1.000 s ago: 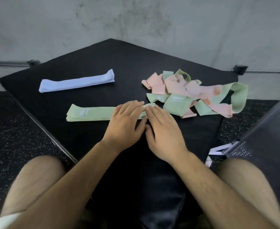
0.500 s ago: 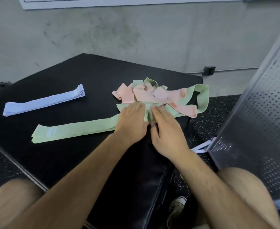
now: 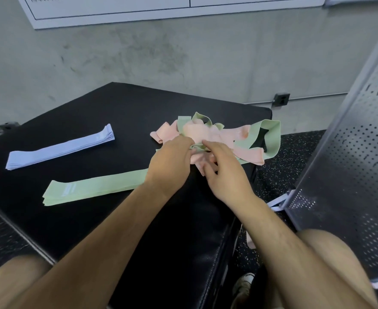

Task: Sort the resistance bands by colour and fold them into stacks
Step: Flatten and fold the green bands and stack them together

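A neat stack of blue bands [image 3: 61, 149] lies at the left of the black padded bench [image 3: 94, 219]. A flat stack of green bands [image 3: 94, 186] lies nearer me. At the far right corner sits a tangled heap of pink and green bands [image 3: 223, 134]. My left hand [image 3: 170, 166] reaches into the heap's near edge, its fingertips hidden among the bands. My right hand [image 3: 223, 172] is beside it, its curled fingers on a pink band [image 3: 198, 160] at the heap's front; whether they grip it is unclear.
A perforated grey metal panel [image 3: 344, 175] stands close at the right. The bench's right edge drops to a speckled floor [image 3: 279, 175], where a shoe [image 3: 242, 284] shows. My bare knees are at the bottom. A concrete wall rises behind.
Both hands left the end of the green stack and moved forward into the mixed heap. The camera tilted up and turned right.
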